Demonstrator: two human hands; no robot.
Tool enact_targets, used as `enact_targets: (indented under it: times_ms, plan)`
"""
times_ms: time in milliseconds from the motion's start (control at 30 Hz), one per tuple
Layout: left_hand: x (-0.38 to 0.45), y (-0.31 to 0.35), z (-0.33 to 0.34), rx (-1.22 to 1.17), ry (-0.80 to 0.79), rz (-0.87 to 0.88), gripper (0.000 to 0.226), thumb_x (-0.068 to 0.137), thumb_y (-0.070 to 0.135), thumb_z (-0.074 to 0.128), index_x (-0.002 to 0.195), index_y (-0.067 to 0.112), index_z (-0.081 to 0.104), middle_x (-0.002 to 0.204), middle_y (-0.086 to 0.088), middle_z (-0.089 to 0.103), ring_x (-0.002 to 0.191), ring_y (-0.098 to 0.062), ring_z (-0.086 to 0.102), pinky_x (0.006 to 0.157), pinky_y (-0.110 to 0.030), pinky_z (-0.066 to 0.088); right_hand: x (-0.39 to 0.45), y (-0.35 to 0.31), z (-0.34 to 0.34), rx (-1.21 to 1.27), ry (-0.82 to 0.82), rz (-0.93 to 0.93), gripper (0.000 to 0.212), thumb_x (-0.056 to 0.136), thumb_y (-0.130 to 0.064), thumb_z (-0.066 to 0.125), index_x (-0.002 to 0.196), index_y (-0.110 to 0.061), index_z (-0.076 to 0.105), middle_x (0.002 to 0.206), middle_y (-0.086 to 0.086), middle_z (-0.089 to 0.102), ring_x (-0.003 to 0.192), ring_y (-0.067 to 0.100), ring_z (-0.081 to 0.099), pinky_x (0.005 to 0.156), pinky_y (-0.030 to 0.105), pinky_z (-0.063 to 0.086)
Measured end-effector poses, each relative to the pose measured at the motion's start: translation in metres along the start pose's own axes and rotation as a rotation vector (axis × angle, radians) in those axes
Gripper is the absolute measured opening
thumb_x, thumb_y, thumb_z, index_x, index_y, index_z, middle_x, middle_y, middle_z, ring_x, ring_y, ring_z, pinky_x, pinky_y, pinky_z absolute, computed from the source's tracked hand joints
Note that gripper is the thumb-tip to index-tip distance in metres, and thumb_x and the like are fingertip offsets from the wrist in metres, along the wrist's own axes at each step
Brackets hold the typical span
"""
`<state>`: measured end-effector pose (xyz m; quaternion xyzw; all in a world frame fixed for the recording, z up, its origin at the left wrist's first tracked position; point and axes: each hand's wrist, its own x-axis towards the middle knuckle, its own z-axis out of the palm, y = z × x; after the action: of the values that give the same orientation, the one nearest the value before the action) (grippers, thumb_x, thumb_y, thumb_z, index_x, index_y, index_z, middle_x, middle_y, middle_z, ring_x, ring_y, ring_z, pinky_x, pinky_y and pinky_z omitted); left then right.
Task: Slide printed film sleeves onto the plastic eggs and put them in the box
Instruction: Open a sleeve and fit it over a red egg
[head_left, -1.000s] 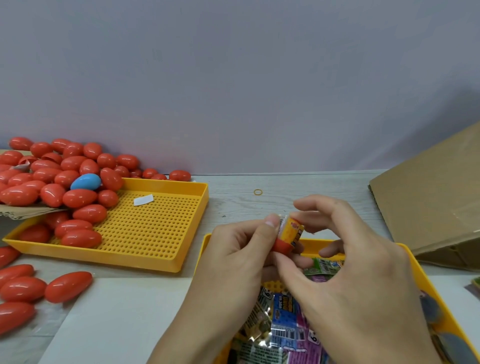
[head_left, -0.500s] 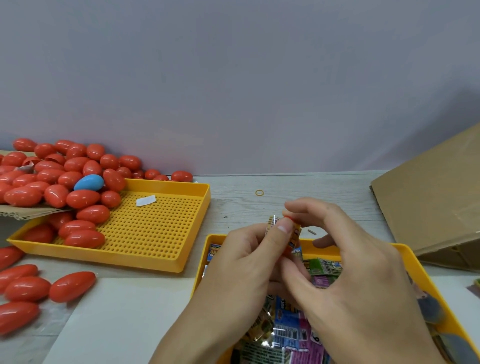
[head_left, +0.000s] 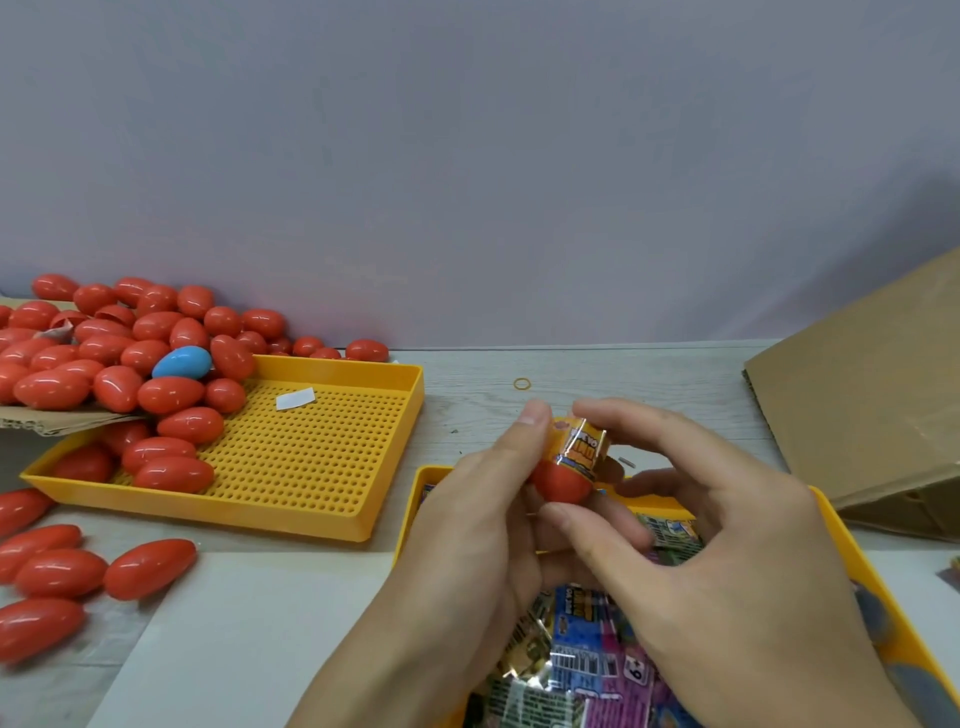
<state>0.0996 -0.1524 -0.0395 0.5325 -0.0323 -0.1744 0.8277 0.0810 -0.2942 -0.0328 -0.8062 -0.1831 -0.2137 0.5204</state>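
Left hand: grips the red egg, thumb on top
Right hand: fingers pinch the orange sleeve; the sleeve covers the egg's upper part
Place: above the near yellow tray of sleeves
Box: on the right

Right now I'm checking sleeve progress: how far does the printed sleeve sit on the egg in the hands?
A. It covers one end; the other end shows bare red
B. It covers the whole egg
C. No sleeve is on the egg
A: the orange printed sleeve wraps the upper end of the egg, whose lower end shows bare red between both hands.
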Motion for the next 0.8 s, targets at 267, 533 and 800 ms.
enact_targets:
  times_ms: [267,533,800]
  plan:
    - [0.0025,-0.0032,-0.0024,0.039,-0.01,0.039,0.058,0.086,0.044,0.06,0.105,-0.011,0.059,0.09,-0.025,0.064,0.07,-0.024,0.067,0.065,-0.033,0.057,0.002,0.0039,-0.0019,-0.025,-0.057,0.034,0.055,0.063,-0.006,0.09,0.114,-0.019,0.072,0.104,-0.016,0.066,0.092,-0.007,0.057,0.083,0.019,0.05]
    - [0.003,-0.0037,-0.0042,0.043,-0.026,0.003,0.052,0.086,0.043,0.056,0.105,-0.005,0.065,0.088,-0.021,0.067,0.071,-0.024,0.069,0.065,-0.032,0.058,0.0015,0.0023,-0.0022,0.05,-0.099,0.086,0.058,0.066,-0.007,0.088,0.12,-0.02,0.069,0.107,-0.018,0.065,0.094,-0.005,0.059,0.085,0.021,0.051]
    - [0.005,-0.0039,-0.0036,0.021,-0.015,0.022,0.054,0.086,0.04,0.055,0.109,-0.009,0.062,0.091,-0.023,0.069,0.072,-0.026,0.07,0.064,-0.031,0.057,0.001,0.0018,-0.0015,0.08,-0.05,0.072,0.054,0.062,-0.001,0.089,0.111,-0.018,0.073,0.097,-0.015,0.067,0.088,-0.004,0.06,0.08,0.018,0.05]
